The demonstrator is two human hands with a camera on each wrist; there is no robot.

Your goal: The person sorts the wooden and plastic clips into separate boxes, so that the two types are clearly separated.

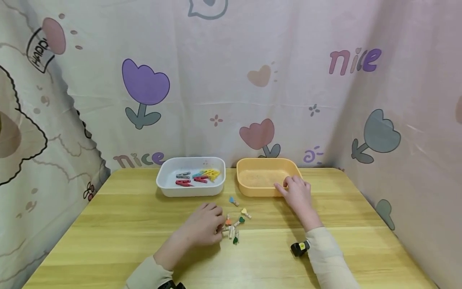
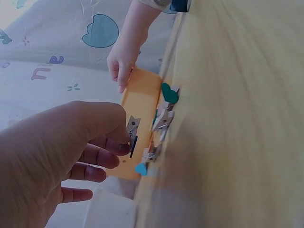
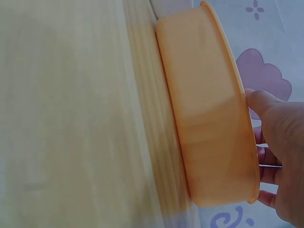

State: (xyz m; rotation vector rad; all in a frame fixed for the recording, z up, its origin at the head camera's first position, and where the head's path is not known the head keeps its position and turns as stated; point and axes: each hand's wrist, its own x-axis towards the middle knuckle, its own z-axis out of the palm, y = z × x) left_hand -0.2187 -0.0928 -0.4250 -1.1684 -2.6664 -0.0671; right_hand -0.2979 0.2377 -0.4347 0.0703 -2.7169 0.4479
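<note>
While your left hand [image 1: 203,224] works low over the table [image 1: 126,224], its thumb and forefinger are closed on a small wooden clothespin [image 2: 133,126], as the left wrist view records; your remaining fingers are lightly bent and spread, holding nothing visible. That clothespin sits at your fingertips, just left of a loose cluster on the tabletop. You have within the cluster an orange-heart peg [image 1: 228,221], two green-heart pegs, one farther [image 1: 242,220] and one nearer [image 1: 236,241], and a pale peg [image 1: 231,232] between them. Slightly apart, toward the trays, lie a yellow-heart peg [image 1: 244,211] and a blue-heart peg [image 1: 232,199].

Your right hand [image 1: 297,192] is at the front right corner of the orange tray [image 1: 267,192], fingers loosely bent over its rim. Because the rim hides your fingertips in the right wrist view, whether they grip anything cannot be told.

To the left of that tray, and apart from it, you have a white tray [image 1: 191,192] containing red clips [image 1: 184,183], grey clips [image 1: 183,175] and yellow clips [image 1: 213,174]. Behind both trays hangs a patterned curtain [image 1: 216,80].
</note>
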